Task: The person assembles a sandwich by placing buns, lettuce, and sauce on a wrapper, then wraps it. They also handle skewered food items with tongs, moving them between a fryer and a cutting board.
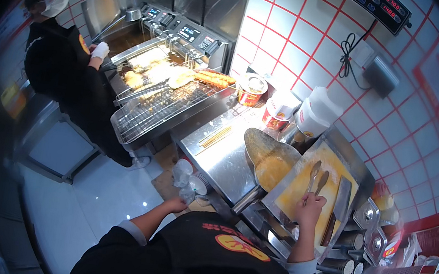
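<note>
Knife on brd, R of tongs; tray btwn brd & skewers.

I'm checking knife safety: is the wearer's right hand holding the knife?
No, the right hand grips tongs, while the knife lies beside it.

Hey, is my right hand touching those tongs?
Touching. In the head view, the right hand closes around the near end of the tongs, whose two arms stick out beyond its grip.
</note>
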Demonstrator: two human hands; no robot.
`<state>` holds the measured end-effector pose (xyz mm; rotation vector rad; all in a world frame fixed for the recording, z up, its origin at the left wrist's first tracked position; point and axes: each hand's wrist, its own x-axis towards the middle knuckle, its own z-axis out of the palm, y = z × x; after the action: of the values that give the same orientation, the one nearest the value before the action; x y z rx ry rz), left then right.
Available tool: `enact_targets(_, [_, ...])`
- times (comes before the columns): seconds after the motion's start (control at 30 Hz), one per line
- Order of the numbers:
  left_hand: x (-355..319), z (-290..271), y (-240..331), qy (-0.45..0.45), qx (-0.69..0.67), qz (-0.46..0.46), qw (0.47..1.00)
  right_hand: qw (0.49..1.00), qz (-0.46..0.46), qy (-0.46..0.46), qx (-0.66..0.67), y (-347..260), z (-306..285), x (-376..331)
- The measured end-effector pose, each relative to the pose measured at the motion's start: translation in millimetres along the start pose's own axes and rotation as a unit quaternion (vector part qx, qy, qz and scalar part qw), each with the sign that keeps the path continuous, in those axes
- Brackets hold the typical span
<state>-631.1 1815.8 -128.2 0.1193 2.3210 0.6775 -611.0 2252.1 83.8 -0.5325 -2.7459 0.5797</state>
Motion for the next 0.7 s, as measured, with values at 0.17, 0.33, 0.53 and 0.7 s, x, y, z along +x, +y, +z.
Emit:
enact_targets(0.17, [16, -79, 111, 0.068, -0.222, 0.186, 0.955, 0.964, 0.138, 0.067, 0.219, 17, -18, -6])
enact_targets(0.33, [13, -117, 209, 0.026, -0.331, 0.288, 0.898, 0.741, 0.302, -0.05, 0.598, 15, -47, -22])
enact_targets(0.53, [-21, -108, 271, -0.148, -0.381, 0.304, 0.861, 0.766, 0.202, -0.006, 0.61, -14, -52, -66])
enact_targets(0.7, [-51, -77, 329, -0.395, -0.379, 0.248, 0.799, 0.774, 0.173, -0.016, 0.609, -50, -53, -105])
